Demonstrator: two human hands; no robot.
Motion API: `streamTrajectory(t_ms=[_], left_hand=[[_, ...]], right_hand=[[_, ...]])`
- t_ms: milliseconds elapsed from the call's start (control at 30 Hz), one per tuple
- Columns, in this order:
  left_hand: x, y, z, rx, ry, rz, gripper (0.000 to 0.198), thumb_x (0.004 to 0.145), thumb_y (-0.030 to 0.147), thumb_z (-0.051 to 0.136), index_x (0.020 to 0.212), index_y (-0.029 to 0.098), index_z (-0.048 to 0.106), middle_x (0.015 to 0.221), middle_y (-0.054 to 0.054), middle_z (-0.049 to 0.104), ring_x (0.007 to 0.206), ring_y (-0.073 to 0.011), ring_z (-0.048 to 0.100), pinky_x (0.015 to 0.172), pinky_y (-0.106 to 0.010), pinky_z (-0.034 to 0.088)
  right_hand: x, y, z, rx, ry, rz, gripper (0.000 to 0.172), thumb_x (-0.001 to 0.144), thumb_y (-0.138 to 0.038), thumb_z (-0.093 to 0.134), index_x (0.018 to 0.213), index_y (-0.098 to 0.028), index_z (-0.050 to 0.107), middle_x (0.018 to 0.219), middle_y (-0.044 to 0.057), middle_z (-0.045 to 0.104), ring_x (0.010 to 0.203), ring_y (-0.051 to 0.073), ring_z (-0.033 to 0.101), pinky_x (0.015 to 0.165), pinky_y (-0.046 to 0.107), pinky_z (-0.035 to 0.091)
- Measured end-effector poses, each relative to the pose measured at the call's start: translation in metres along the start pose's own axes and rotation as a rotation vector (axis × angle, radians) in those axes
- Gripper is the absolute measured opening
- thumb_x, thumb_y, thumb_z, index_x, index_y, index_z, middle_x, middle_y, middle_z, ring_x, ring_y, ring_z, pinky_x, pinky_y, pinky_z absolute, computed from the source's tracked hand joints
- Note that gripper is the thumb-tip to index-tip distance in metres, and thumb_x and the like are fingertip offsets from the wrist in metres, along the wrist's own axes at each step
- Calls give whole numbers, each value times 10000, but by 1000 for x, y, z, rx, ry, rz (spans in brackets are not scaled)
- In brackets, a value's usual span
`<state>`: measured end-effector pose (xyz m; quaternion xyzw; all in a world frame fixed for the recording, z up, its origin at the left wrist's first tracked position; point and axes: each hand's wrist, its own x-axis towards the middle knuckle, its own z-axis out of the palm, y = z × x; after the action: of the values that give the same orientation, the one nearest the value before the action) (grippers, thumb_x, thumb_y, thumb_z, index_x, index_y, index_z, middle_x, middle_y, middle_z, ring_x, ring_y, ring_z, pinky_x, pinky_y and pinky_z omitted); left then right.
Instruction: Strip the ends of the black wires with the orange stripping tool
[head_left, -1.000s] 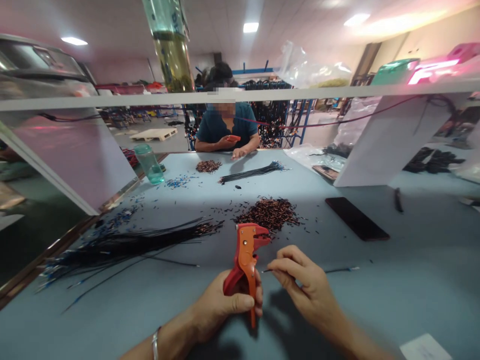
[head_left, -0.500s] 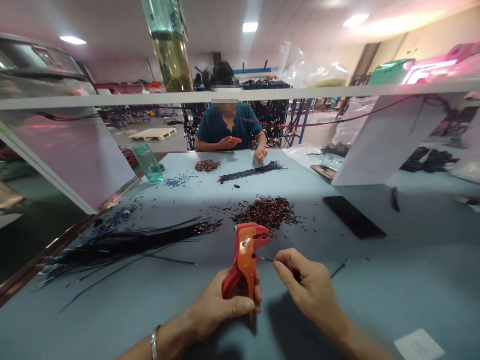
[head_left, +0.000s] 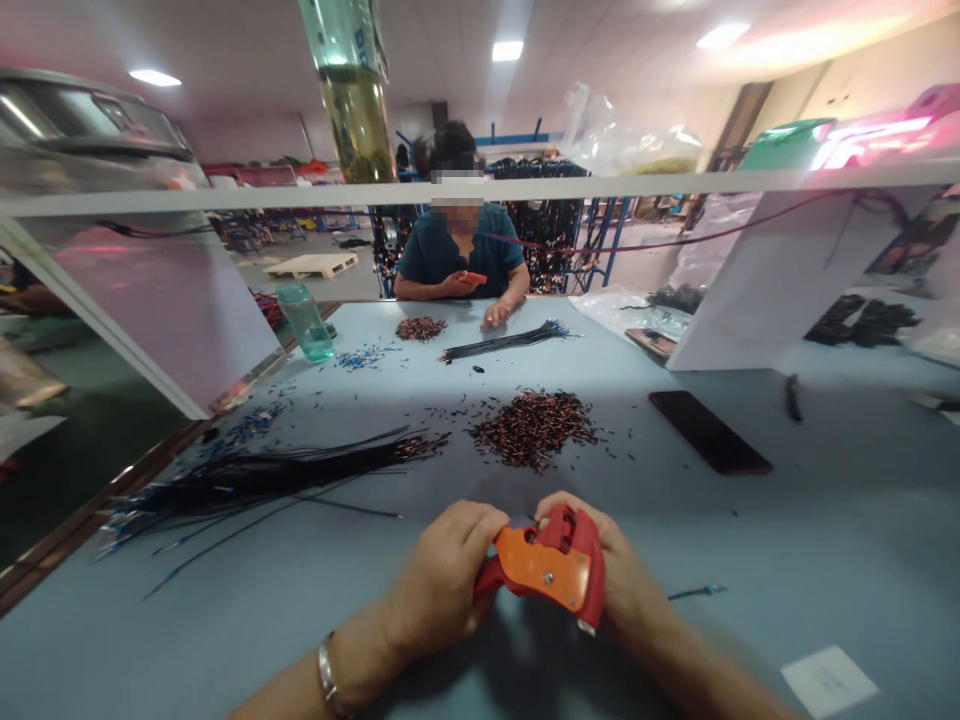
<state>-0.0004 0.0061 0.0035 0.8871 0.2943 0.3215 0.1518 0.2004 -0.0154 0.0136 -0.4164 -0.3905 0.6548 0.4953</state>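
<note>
Wire stripper [head_left: 546, 575], brown pile [head_left: 534, 430] beyond, black wires [head_left: 285, 478] left, phone [head_left: 709, 432] right

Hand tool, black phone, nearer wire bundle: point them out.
Hand tool [head_left: 538, 570]: head view, its orange side.
Black phone [head_left: 709, 432]: head view, its dark face.
Nearer wire bundle [head_left: 289, 472]: head view, its black strands.

Blue-grey tabletop [head_left: 649, 505] gives passage between the bare right hand [head_left: 619, 560] and the flat black phone [head_left: 709, 432]; a loose brown-and-black pile [head_left: 534, 428] obstructs ahead.

- Hidden in left hand [head_left: 448, 568]: handle ends of wire stripper [head_left: 551, 575]
- Mostly covered by right hand [head_left: 621, 568]: black wire [head_left: 685, 594]
- Cut off above: bottle [head_left: 354, 115]
- Unreadably blurred: marking on paper slip [head_left: 829, 682]
</note>
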Motion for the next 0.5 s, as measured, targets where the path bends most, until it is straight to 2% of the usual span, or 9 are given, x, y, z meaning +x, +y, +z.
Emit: streamTrajectory(t_ms=[167,500], left_hand=[[2,-1,3,176,91,133,397,851,149,481,1247,133,467,1026,-153,638,882,-264,586,773,-414,514],[4,-4,3,252,102,165,364,853,165,465,1208,86,458,1000,-171,635,850,-265,591,728,-443,552]], right_hand=[[-3,-2,1,-27,-27,-8,233,680,-269,756,709,-184,541,605,-59,504,535,90,400,510,191,345],[-1,-6,-3,-144,-74,-54,203,719,-273,721,717,-181,539,620,-51,488,576,97,380,519,186,343]])
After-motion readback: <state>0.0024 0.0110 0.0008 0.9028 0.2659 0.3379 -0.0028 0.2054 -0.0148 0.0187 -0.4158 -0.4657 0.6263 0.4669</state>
